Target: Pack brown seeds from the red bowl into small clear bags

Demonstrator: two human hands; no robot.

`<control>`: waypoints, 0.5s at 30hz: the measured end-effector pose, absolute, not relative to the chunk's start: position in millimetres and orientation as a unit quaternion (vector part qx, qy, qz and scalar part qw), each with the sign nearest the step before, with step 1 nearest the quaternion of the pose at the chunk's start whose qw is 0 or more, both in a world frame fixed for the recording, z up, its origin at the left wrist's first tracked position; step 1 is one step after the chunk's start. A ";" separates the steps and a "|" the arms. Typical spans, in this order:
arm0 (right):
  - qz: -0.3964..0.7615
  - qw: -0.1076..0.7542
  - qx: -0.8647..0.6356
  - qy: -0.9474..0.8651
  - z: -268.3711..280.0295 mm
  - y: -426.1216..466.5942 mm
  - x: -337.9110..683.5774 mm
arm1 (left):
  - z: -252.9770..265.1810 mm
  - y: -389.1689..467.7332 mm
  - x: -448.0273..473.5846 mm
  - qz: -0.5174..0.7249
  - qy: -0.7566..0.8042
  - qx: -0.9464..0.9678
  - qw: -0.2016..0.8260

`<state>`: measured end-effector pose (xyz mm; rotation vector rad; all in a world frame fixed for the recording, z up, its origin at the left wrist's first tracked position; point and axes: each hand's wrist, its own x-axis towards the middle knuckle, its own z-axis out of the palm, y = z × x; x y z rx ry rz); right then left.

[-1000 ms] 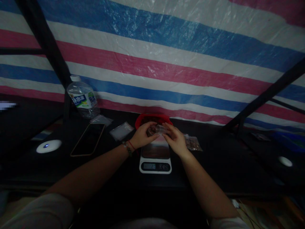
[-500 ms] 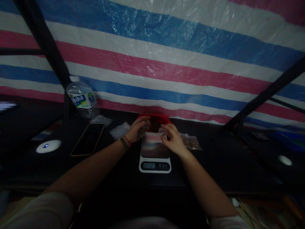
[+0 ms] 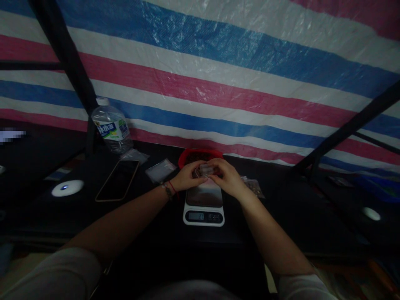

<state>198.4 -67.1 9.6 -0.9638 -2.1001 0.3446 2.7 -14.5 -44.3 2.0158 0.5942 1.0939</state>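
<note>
Clear small bag [image 3: 206, 170] pinched between left hand [image 3: 187, 177] and right hand [image 3: 227, 178] fingers, before bean-filled red bowl [image 3: 200, 156].

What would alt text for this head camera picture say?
Two bare hands, left hand and right hand, hold a small clear bag together above a white kitchen scale on a dark table, red bowl behind.

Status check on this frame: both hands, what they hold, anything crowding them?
Left hand and right hand pinch a small clear bag together, above the scale. Red bowl just behind. Filled bag lies right of the scale, apart.
</note>
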 end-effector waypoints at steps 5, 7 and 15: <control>0.155 0.393 -0.376 -0.825 15.9 -60.2 196.2 | -52.4 -10.1 4.8 0.457 0.226 0.735 0.447; 0.185 0.418 -0.400 -0.794 7.7 -56.9 197.6 | -52.6 -7.8 5.1 0.471 0.222 0.703 0.485; 0.278 0.343 -0.413 -0.797 -13.6 -62.9 208.2 | -43.7 0.2 -2.4 0.516 0.188 0.516 0.658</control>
